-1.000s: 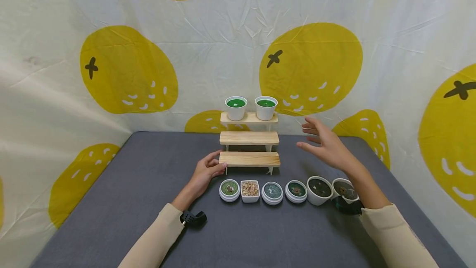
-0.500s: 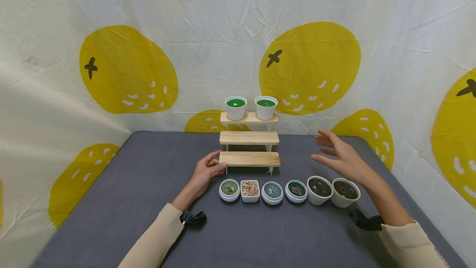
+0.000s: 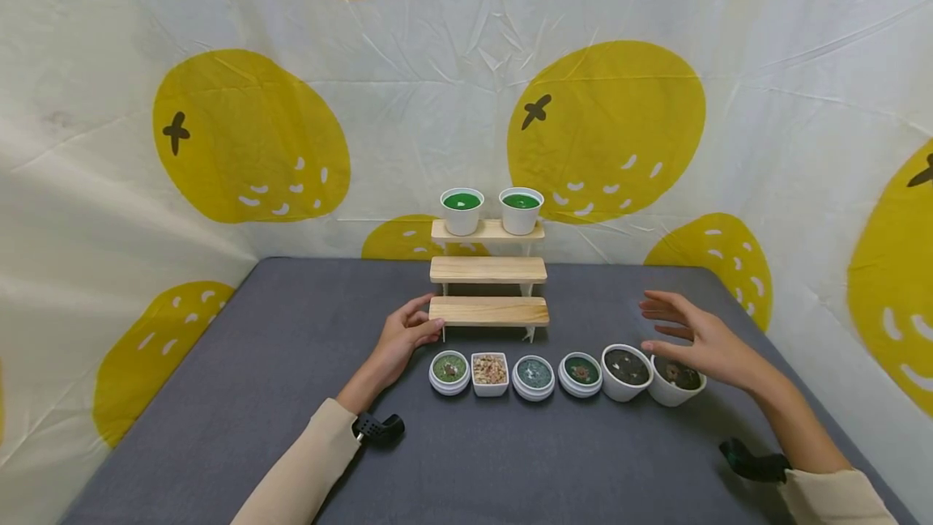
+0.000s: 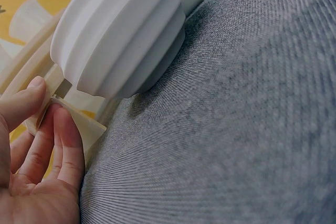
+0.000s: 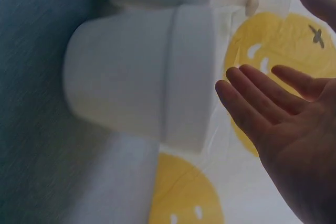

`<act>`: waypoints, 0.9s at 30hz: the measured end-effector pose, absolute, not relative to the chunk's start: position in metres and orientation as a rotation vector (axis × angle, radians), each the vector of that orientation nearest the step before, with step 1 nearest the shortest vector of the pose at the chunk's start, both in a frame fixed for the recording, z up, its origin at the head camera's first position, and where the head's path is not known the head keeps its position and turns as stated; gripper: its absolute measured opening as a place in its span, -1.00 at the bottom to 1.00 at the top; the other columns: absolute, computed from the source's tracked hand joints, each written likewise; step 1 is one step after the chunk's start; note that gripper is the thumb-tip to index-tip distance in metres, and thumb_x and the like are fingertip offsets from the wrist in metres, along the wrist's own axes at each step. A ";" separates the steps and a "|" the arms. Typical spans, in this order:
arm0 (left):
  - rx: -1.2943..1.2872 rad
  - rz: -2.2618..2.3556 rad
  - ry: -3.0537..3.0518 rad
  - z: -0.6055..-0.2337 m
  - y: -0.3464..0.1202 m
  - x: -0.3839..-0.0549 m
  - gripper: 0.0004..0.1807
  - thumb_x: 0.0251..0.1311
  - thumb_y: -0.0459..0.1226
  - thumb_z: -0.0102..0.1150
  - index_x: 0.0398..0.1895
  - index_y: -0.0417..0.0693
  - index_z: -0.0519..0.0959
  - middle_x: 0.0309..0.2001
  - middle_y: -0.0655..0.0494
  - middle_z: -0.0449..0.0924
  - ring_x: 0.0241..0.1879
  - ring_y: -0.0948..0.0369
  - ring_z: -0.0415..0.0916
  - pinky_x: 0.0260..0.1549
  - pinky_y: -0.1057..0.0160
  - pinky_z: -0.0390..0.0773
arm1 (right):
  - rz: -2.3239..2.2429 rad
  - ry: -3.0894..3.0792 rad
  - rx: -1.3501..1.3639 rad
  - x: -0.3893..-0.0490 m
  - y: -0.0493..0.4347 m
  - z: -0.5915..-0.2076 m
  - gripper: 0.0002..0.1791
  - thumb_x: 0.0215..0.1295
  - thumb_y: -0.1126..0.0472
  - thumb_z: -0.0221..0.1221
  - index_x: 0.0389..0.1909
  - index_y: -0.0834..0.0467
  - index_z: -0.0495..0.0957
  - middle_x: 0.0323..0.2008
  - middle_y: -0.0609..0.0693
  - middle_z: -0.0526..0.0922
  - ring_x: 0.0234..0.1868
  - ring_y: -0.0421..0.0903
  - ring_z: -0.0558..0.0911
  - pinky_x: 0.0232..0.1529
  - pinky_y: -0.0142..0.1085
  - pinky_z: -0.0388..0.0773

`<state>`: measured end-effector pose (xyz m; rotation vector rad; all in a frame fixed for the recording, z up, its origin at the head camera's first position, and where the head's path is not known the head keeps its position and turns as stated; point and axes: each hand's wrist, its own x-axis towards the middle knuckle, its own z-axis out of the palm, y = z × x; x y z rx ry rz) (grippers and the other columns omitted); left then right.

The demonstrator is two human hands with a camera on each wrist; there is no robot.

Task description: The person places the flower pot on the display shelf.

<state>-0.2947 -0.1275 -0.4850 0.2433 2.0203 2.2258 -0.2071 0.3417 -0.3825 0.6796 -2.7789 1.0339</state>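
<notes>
My left hand (image 3: 396, 337) pinches the left end of the lowest step of a three-tier wooden stand (image 3: 490, 312). In the left wrist view, thumb and fingertips close on the step's end and its pale support (image 4: 84, 124). My right hand (image 3: 707, 343) hovers with fingers spread loosely above the rightmost white pot (image 3: 670, 395), which has a dark filling and is partly hidden behind the hand. The right wrist view has this pot (image 5: 126, 72) with the fingers apart from its rim. Two white cups (image 3: 462, 221) with green filling stand on the top step.
In a row before the stand are a round green-filled jar (image 3: 449, 371), a square dish of light bits (image 3: 490, 373), a blue-grey-filled jar (image 3: 534, 377), a dark green-filled jar (image 3: 581, 375) and another dark-filled pot (image 3: 627, 371). A fruit-print cloth (image 3: 430, 104) hangs behind the grey table (image 3: 328, 298).
My right hand has moved away from the stand, rightward and down to the rightmost pot. The left hand keeps its place on the step.
</notes>
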 end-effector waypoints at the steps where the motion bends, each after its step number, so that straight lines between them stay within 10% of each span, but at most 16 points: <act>1: 0.241 2.227 2.020 -0.485 -0.128 -0.295 -0.22 0.35 -0.31 0.35 0.58 -0.09 0.25 -0.28 0.15 0.68 -0.19 0.24 0.68 -0.12 0.31 0.71 | 1.047 -2.779 0.684 -0.206 0.344 -0.384 -0.18 0.35 0.17 0.38 0.54 0.14 0.22 0.37 0.24 0.50 0.18 -0.60 0.48 0.10 -0.60 0.53; 10: 0.232 2.227 2.030 -0.484 -0.127 -0.295 -0.22 0.34 -0.30 0.35 0.58 -0.09 0.26 -0.27 0.14 0.68 -0.18 0.23 0.68 -0.11 0.30 0.71 | 1.148 -2.801 0.767 -0.204 0.364 -0.396 -0.20 0.30 0.26 0.40 0.51 0.19 0.27 0.27 -0.53 0.40 0.23 -0.49 0.53 0.12 -0.49 0.58; 27: 0.234 2.231 2.028 -0.486 -0.127 -0.297 -0.22 0.34 -0.30 0.36 0.58 -0.09 0.26 -0.28 0.14 0.67 -0.19 0.24 0.68 -0.12 0.30 0.71 | 1.497 -2.825 1.126 -0.209 0.392 -0.404 -0.21 0.20 0.45 0.38 0.45 0.36 0.29 0.35 -0.41 0.49 0.37 -0.56 0.39 0.20 -0.63 0.42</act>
